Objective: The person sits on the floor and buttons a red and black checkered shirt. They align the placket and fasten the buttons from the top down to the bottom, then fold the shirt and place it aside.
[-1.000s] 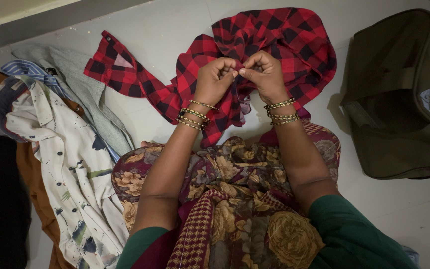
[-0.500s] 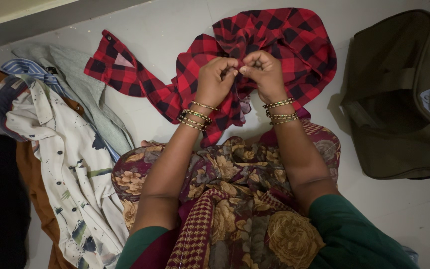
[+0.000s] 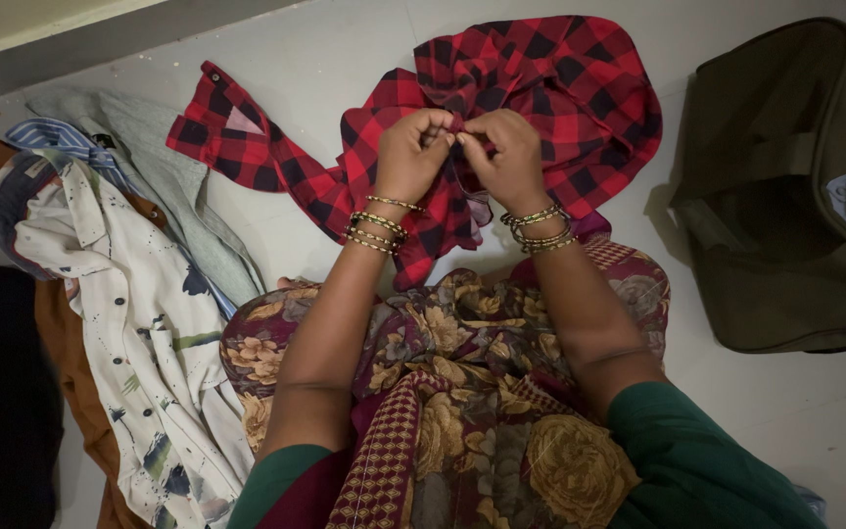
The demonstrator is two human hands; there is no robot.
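Bare floor (image 3: 345, 59) is left open beyond the checked shirt (image 3: 560, 78) and between its sleeve and the heap of clothes (image 3: 129, 274) on the left. The right side is closed off by an olive bag (image 3: 785, 196), set just beside the shirt.

This looks like a room in a home, seen from someone seated on the floor; the floor (image 3: 325, 59) is pale, smooth tile with a faint joint line, and a dark skirting strip (image 3: 100, 49) runs along the foot of a light wall at the top left; clothes lie loose on the tiles rather than on shelves or racks: a red and black checked shirt (image 3: 560, 88) spread out ahead, and a heap of shirts (image 3: 139, 294) at the left, white printed, grey, blue striped and brown; an olive-green fabric bag (image 3: 785, 196) sits open at the right.
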